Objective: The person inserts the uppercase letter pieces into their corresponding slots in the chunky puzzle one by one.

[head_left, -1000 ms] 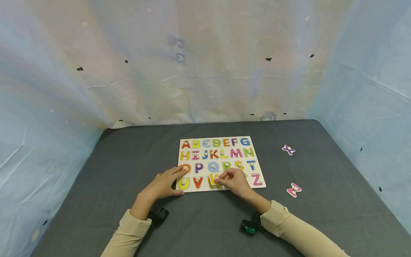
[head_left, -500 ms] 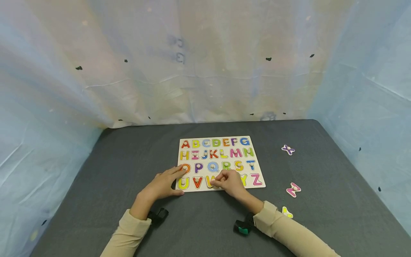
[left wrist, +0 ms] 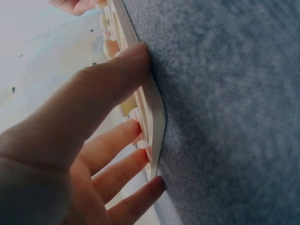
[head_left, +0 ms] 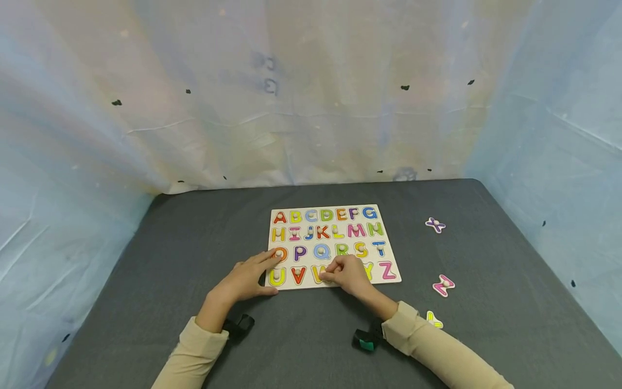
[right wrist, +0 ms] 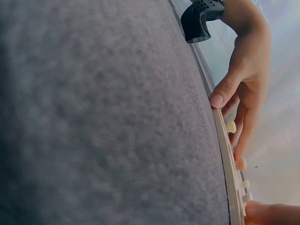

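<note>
A wooden alphabet puzzle board (head_left: 286, 243) with knobbed letter pieces lies on the dark cloth. My left hand (head_left: 244, 278) rests at its front left corner, fingers stretched over the left edge and thumb against the front edge. The left wrist view shows that thumb (left wrist: 103, 84) on the board's rim. Over the bottom row, my right hand (head_left: 350, 274) pinches the knob of the yellow letter W piece (head_left: 316, 273), which sits at the W place. The fingers cover part of the W and the spot right of it. In the right wrist view only a fingertip (right wrist: 267, 213) shows.
Right of the board lie three loose letter pieces: a purple X (head_left: 435, 225), a pink Z (head_left: 444, 285) and a yellow piece (head_left: 434, 320) partly behind the right sleeve. The board's pink Z place (head_left: 387, 270) has no knob. Cloth walls (head_left: 311, 108) surround the table.
My right hand has moved slightly left and lowered the yellow W from a tilted position over its place. The yellow loose piece now shows more beside the sleeve. The left hand has stayed put.
</note>
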Available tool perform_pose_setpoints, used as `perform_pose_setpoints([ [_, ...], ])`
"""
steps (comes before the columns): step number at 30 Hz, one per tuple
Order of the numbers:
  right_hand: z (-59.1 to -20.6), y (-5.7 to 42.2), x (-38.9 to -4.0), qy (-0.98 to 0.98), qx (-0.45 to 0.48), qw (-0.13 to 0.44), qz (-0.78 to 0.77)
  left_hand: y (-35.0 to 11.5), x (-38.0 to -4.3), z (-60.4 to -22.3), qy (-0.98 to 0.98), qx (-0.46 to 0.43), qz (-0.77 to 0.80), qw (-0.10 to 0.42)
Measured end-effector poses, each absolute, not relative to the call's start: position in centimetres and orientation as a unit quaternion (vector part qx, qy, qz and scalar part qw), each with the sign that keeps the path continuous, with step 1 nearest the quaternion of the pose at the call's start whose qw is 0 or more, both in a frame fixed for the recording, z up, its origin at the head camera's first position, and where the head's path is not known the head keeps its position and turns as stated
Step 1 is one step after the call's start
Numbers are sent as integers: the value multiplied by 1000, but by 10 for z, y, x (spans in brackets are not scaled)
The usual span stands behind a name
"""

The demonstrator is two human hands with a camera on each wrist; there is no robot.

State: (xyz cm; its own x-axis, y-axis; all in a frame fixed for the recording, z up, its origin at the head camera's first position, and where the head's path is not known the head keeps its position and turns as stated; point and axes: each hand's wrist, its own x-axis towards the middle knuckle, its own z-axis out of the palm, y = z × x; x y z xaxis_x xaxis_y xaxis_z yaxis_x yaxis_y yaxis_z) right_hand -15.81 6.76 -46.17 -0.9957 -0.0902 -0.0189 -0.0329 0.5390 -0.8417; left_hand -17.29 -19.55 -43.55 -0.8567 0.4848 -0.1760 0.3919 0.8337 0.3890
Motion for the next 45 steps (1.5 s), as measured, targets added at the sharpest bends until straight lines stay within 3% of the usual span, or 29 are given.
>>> perform_pose_setpoints([
  [24, -447, 96, -158, 857, -70, 81, -504, -196, -173, -436, 948, 229, 171, 137],
  [33, -430, 142, -168, 860, -50, 96, -499, -196, -175, -437, 948, 228, 172, 138],
  [45, -417, 221, -181, 877, -25, 48, -478, -196, -174, -437, 949, 229, 171, 136],
])
